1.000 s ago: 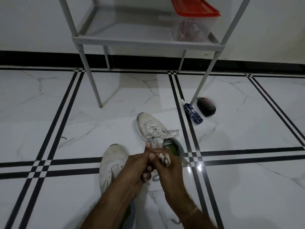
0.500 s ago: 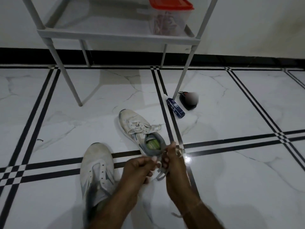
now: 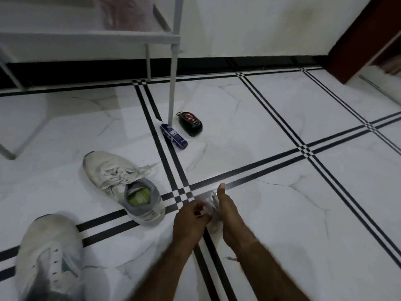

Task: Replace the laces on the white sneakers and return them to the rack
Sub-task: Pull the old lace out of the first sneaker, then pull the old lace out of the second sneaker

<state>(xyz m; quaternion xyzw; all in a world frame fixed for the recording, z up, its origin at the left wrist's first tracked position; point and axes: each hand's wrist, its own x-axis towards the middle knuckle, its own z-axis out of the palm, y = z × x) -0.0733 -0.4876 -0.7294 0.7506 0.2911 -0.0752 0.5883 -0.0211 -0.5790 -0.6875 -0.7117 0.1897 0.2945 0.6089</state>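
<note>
Lower centre, left hand (image 3: pixel 189 222) and right hand (image 3: pixel 227 216) grip a bunched white lace (image 3: pixel 211 202). Tiled floor (image 3: pixel 282 192) opens rightward; laced sneaker (image 3: pixel 112 172) and unlaced sneaker (image 3: pixel 47 253) lie left. Upper left, the rack (image 3: pixel 86 38) bears a container (image 3: pixel 128 14) holding a pinkish blur.

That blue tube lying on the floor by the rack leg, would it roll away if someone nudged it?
Probably: the blue tube looks round and lies on its side, so a sideways nudge should roll it. The glossy floor likely lets it slide too.

The left hand (image 3: pixel 189 221) and right hand (image 3: pixel 227 213) grip a bunched white lace (image 3: pixel 211 202) near the laced sneaker (image 3: pixel 123 185).
</note>
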